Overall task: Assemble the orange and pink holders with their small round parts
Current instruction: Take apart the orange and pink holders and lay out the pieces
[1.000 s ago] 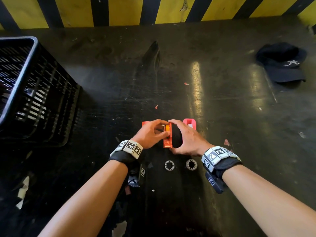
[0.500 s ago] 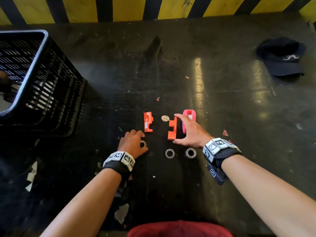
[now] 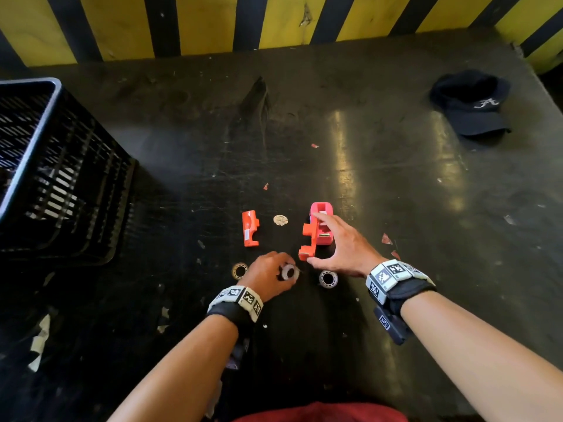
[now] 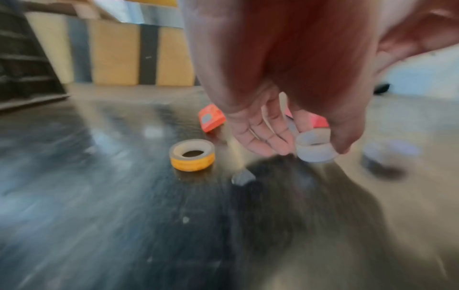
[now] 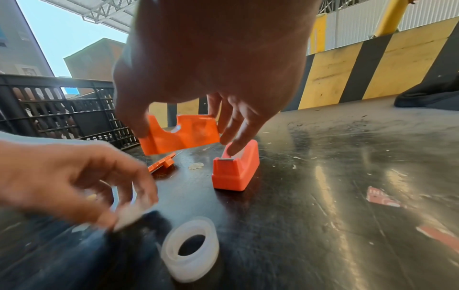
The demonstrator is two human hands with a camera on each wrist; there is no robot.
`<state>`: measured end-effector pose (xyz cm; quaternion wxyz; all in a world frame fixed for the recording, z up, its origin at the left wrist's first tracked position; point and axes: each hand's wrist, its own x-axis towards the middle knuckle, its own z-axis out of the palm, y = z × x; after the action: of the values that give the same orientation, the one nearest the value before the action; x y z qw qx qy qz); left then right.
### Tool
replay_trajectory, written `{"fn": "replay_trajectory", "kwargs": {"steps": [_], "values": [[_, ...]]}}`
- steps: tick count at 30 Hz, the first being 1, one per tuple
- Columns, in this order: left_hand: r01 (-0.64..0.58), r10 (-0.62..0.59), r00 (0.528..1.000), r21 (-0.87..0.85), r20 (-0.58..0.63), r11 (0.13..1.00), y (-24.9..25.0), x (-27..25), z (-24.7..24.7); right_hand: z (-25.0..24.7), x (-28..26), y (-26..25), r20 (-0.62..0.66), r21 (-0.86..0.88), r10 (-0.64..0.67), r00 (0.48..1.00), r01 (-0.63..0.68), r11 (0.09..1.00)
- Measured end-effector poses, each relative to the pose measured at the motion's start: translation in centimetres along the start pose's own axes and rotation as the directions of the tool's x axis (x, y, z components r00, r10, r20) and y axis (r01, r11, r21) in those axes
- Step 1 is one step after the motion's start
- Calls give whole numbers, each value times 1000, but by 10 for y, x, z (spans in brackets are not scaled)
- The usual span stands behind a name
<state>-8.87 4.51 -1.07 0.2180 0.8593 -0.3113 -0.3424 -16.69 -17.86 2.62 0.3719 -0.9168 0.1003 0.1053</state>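
My right hand (image 3: pixel 315 239) holds one orange holder half (image 3: pixel 308 240) (image 5: pixel 181 135) upright between thumb and fingers, just above the table. The other orange half (image 3: pixel 250 228) (image 4: pixel 212 120) lies flat to the left. The pink holder (image 3: pixel 323 208) (image 5: pixel 236 172) stands right behind the held half, with one finger touching its top. My left hand (image 3: pixel 281 268) pinches a clear round roll (image 3: pixel 288 272) (image 4: pixel 314 149), slightly off the table. A yellow roll (image 3: pixel 239 270) (image 4: pixel 192 155) lies to its left, and a second clear roll (image 3: pixel 328 278) (image 5: pixel 191 255) to its right.
A small pale disc (image 3: pixel 280 220) lies between the orange halves. A black slatted crate (image 3: pixel 45 166) stands at the left, a dark cap (image 3: pixel 475 108) at the far right. Red scraps (image 3: pixel 386 239) lie right of my right hand. A yellow-black striped wall (image 3: pixel 274 22) bounds the far edge.
The hands parted the orange holder, and one half was laid down at the left. My left hand went to the yellow roll, then right to the middle clear roll and took it.
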Motion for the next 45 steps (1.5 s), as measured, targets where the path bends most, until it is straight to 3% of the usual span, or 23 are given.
{"fn": "replay_trajectory", "kwargs": {"steps": [3, 6, 13, 20, 23, 31, 36, 38, 42, 45], "values": [[44, -86, 990, -339, -110, 940, 0, 4, -30, 0, -2, 2, -6, 46, 4, 1000, -4, 999], [-27, -71, 984, -525, -165, 850, 6, 7, -61, 1, 1, -2, 45, 94, 8, 999, -12, 995], [-80, -9, 988, -569, -152, 818, 16, 6, -81, 4, 13, -27, 47, 301, -31, 998, 16, 954], [-120, 20, 985, -594, -172, 795, 23, 2, -84, -5, 14, -42, 76, 377, -106, 991, 69, 924], [-116, -24, 977, -618, -214, 778, 25, 4, -84, -8, 15, -45, 58, 377, -98, 993, 70, 924], [-82, -55, 975, -575, -217, 814, 24, 8, -87, -14, 21, -46, 100, 344, -88, 991, 49, 938], [-32, -15, 996, -507, -89, 861, 18, 12, -98, -14, 28, -48, 119, 313, -78, 990, 37, 949], [-11, -26, 997, -444, -78, 896, 15, 14, -107, -15, 31, -47, 110, 316, -70, 991, 32, 948], [91, -142, 972, -259, -187, 962, -5, 17, -119, -16, 39, -44, 105, 325, -60, 993, 23, 946], [208, -215, 968, -66, -128, 976, -23, 22, -115, -16, 43, -42, 117, 317, -49, 992, 10, 948]]}}
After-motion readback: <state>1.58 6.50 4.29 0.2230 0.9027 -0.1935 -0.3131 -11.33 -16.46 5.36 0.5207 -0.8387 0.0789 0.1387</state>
